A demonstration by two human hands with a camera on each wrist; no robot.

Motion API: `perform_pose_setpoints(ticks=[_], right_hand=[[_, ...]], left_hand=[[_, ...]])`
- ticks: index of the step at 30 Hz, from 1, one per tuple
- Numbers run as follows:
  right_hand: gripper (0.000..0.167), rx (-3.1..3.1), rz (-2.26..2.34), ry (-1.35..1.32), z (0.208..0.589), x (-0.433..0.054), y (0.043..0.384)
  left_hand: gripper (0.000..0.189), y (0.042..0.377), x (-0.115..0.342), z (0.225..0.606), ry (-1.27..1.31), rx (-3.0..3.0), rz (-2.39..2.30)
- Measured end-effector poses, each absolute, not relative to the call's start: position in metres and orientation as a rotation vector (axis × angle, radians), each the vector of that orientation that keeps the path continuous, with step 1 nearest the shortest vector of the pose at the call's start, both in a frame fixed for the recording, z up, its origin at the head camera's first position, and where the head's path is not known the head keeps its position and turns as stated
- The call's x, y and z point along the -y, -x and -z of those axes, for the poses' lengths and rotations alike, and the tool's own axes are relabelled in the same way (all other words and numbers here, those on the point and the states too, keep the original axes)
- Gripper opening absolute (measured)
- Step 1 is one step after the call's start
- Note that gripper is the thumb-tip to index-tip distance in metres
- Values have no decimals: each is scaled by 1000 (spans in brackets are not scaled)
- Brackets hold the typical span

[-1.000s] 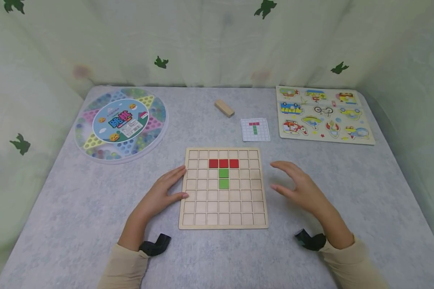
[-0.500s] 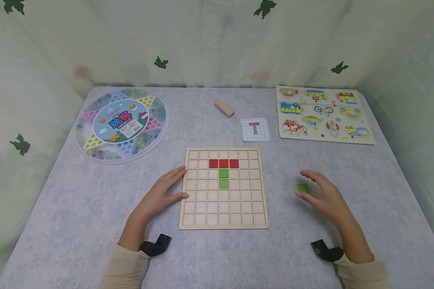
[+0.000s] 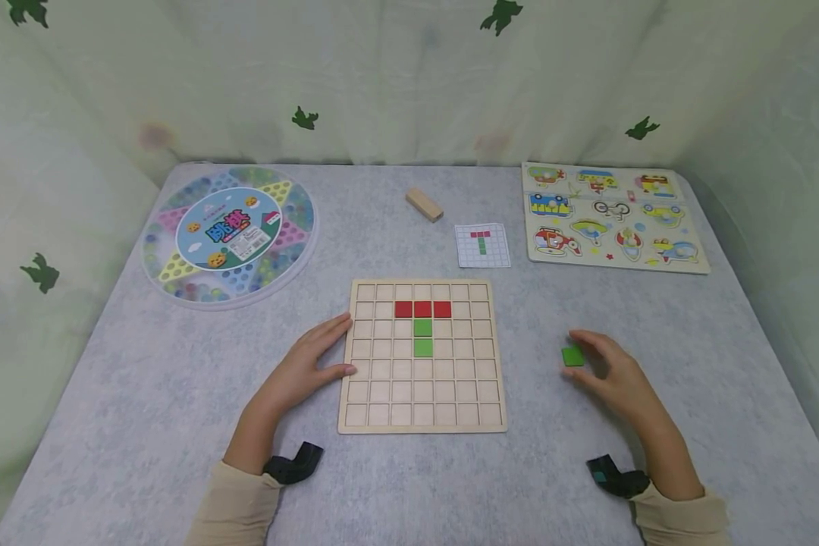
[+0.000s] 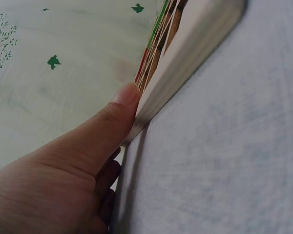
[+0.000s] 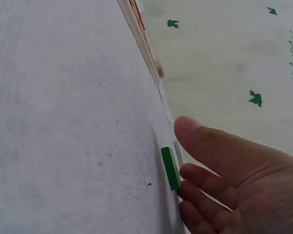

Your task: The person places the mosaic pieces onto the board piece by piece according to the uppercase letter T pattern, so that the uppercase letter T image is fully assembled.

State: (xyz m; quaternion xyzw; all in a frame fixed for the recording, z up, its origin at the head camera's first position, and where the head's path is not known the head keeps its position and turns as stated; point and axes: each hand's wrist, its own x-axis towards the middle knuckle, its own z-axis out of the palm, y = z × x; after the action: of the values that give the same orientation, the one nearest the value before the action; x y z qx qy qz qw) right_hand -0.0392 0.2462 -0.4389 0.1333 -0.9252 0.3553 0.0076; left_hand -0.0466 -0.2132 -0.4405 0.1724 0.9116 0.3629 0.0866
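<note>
A wooden grid board [image 3: 389, 390] lies mid-table. Three red tiles [image 3: 422, 309] form a row on it, and two green tiles [image 3: 423, 337] run down from the middle one. My left hand [image 3: 307, 368] rests against the board's left edge, its thumb on the rim in the left wrist view. To the right of the board, a loose green tile [image 3: 572, 356] is on the table. My right hand [image 3: 614, 375] is around this tile, thumb and fingers spread apart; in the right wrist view the thumb stands clear of the green tile [image 5: 170, 168].
Beyond the board lie a small pattern card [image 3: 483, 254] with a red and green T and a small wooden block [image 3: 424, 205]. A round Chinese checkers set [image 3: 293, 273] is at the back left, a vehicle puzzle board [image 3: 614, 220] at the back right.
My right hand has moved right and a little nearer, away from the board. The loose green tile, not seen a second ago, now shows between its thumb and fingers. My left hand stays put.
</note>
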Motion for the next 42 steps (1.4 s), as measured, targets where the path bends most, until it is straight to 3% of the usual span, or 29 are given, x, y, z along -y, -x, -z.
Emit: perform_pose_setpoints(ticks=[16,24,33,42], right_hand=[[32,2936,-1035,-413,441,-246,40],[32,2861,-982,-443,428,-236,43],[39,2576,-1049,-762,395,-180,48],[33,2585,-1161,-1007,408,-115,49]], left_hand=[[74,46,214,441,-524,-2728,-1064],[74,46,214,442,-520,-2720,-1070],[74,46,214,442,-525,-2724,-1074],[74,46,214,440,-533,-2725,-1075]])
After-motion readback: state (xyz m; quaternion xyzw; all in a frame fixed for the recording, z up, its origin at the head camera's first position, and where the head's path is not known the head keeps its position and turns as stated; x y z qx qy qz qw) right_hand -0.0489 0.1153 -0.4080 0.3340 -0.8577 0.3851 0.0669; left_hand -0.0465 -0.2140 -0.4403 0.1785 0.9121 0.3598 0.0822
